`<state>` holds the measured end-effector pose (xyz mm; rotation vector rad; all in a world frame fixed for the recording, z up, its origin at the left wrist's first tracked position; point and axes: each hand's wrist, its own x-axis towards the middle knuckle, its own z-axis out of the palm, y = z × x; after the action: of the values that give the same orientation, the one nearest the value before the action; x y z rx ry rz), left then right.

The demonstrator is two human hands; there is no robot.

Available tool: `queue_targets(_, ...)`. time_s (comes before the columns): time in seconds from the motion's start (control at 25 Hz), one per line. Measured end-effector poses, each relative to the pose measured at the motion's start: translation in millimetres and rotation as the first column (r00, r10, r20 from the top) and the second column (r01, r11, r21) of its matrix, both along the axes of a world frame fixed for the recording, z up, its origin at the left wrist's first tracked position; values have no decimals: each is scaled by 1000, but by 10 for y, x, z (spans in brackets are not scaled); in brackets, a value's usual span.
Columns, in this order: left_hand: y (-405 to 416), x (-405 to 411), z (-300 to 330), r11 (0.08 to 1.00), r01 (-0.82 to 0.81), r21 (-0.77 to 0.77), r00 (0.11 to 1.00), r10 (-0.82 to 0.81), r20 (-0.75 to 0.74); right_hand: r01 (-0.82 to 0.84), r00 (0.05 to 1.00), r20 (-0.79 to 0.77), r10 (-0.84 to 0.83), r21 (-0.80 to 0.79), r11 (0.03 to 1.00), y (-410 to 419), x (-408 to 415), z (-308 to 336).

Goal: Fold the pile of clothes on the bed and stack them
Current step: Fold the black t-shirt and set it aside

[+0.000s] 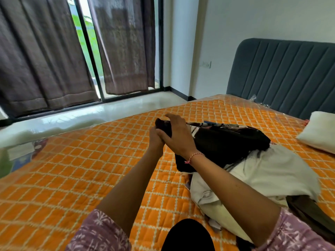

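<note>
both hands (168, 136) grip black garment (226, 142) over bed (72, 169)

The room is evenly lit by daylight admitted through the window (85, 42) between the curtains (45, 51). Glare is seen on the floor (90, 113); edges are bent by wide-angle distortion, and detail is slightly softened.

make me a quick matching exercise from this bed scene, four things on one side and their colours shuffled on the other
Things:
1. garment held by both hands
2. bed cover
3. headboard
4. pillow

Colours:
A. white
B. orange with pale grid
C. black
D. grey-blue

Pairs: 1-C, 2-B, 3-D, 4-A
</note>
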<state>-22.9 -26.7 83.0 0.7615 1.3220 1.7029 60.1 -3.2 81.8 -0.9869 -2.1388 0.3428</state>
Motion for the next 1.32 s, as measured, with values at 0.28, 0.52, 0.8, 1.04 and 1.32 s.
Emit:
queue_targets(0.28,-443,-819,420,997,-71,-10,967,71,246,302,913,344,-219,-210,930,-110,189,-382)
queue_targets(0.52,-1127,-1632,401,982,-140,-127,989,133,-63,60,935,-250,-250,-586,808,-485,-739,327)
queue_targets(0.8,-1820,-2035,656,992,100,-79,884,-125,-451,-361,932,-218,288,-551,752,-945,-1896,942)
queue_targets(1.04,-2200,-2503,934,967,-234,-96,971,229,-65,-383,914,92,394,-120,916,-1212,-2318,1186)
queue_targets(1.32,-2147,-3322,761,857,-508,-82,825,512,237,-697,712,-318,626,-425,578,-1814,-2338,848)
